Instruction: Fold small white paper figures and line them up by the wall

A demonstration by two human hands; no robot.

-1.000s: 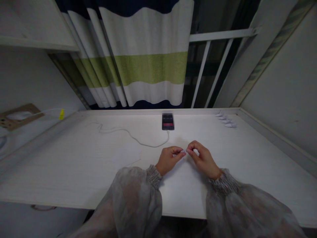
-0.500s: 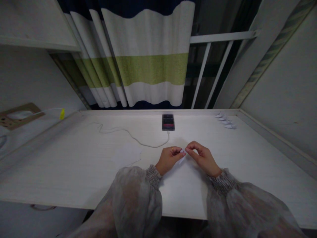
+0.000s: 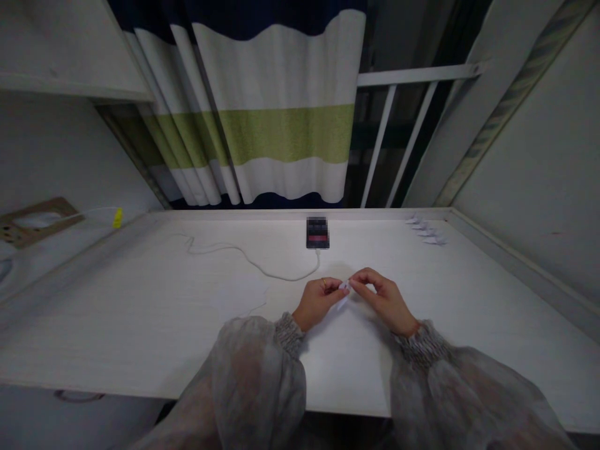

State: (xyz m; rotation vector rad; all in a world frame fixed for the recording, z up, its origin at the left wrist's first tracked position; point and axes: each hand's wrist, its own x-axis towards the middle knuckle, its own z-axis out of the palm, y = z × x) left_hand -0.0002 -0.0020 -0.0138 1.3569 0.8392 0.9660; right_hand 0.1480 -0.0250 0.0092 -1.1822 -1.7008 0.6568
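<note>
My left hand [image 3: 317, 302] and my right hand [image 3: 382, 299] meet just above the white desk [image 3: 140, 325], fingertips pinched together. Between them they hold a small piece of white folded paper [image 3: 344, 289]; its shape is too small to make out. A ring shows on a finger of the left hand. Both wrists are in sheer grey sleeves with gathered cuffs.
A phone [image 3: 317, 232] lies at the back of the desk with a white cable [image 3: 244, 256] running left to a wall socket [image 3: 28, 220]. Several small folded paper pieces [image 3: 426, 229] sit at the back right. A faint white sheet [image 3: 241, 292] lies left of my hands. A striped curtain [image 3: 281, 125] hangs behind.
My fingertips have closed the small gap between them and now pinch the paper together; the hands otherwise stay in place. The view has tilted slightly.
</note>
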